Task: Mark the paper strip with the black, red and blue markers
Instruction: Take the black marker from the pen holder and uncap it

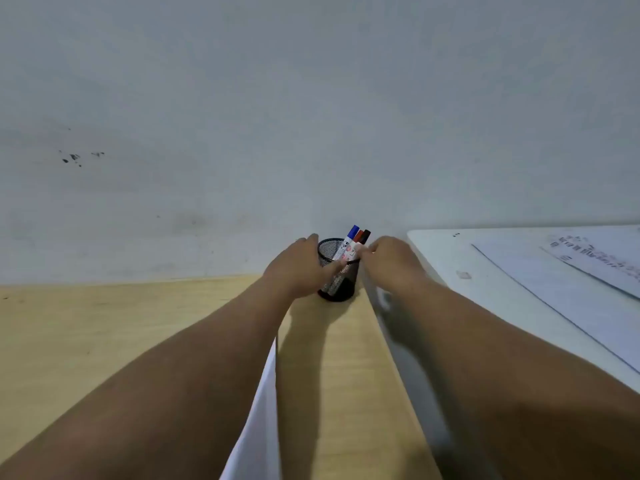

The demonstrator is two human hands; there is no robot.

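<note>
A black mesh pen cup (337, 285) stands on the wooden table near the wall. Three markers lean in it: blue cap (353, 231), red cap (359, 235) and black cap (365, 236). My left hand (294, 268) wraps the cup's left side. My right hand (391, 261) is at the cup's right rim, its fingertips on the white marker barrels; which marker it pinches I cannot tell. A white paper strip (258, 420) lies on the table between my forearms, partly hidden by my left arm.
The wooden table (104, 327) meets a pale wall (311, 116) just behind the cup. To the right sits a white raised surface (460, 258) with printed sheets (571, 278) on it, its edge right next to my right arm.
</note>
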